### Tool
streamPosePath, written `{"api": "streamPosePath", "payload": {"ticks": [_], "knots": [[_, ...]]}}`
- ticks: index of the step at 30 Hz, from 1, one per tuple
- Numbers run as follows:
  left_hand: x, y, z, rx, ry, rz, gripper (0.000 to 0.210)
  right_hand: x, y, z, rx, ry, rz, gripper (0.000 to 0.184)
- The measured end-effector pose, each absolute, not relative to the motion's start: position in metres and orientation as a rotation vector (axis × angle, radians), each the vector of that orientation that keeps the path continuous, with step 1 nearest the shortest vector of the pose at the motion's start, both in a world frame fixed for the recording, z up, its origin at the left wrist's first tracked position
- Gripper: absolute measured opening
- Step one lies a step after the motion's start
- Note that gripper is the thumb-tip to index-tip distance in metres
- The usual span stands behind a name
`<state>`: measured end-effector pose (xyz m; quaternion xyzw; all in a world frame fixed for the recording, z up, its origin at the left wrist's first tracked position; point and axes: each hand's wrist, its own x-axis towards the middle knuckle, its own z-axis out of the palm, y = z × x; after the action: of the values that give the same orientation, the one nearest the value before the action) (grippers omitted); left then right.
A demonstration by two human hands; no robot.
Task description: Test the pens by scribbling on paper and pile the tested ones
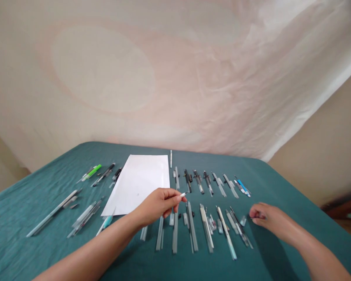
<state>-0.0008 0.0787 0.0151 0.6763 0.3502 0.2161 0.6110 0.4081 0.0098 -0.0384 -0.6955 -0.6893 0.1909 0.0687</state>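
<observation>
My left hand (163,202) is above the near edge of a white sheet of paper (143,175). Its thumb and fingertips pinch a small white pen part (183,194) with a thin dark point. At the right, my right hand (266,218) hovers over the cloth with its fingers curled together; motion blurs it, and whatever it may hold is hidden. Close to its fingertips lies a small clear pen cap (243,221). Left of that cap are a taken-apart pen with a dark refill (240,226) and a white pen barrel with a light-blue end (227,234).
A green cloth (280,183) covers the table. Disassembled pens lie in two rows, including several black pens (198,181) and a blue one (243,186) at the back right. A bright green pen (92,172) and a long clear barrel (52,214) lie left of the paper.
</observation>
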Motion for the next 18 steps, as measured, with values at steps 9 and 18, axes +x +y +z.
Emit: {"api": "streamPosePath", "payload": {"ticks": [9, 18], "knots": [[0.000, 0.073, 0.015, 1.604, 0.813, 0.469, 0.040, 0.413, 0.011, -0.058, -2.096, -1.998, 0.405, 0.021], [0.003, 0.067, 0.019, 1.632, 0.813, 0.416, 0.043, 0.285, 0.026, 0.030, -1.573, -1.727, 1.085, 0.035]]}}
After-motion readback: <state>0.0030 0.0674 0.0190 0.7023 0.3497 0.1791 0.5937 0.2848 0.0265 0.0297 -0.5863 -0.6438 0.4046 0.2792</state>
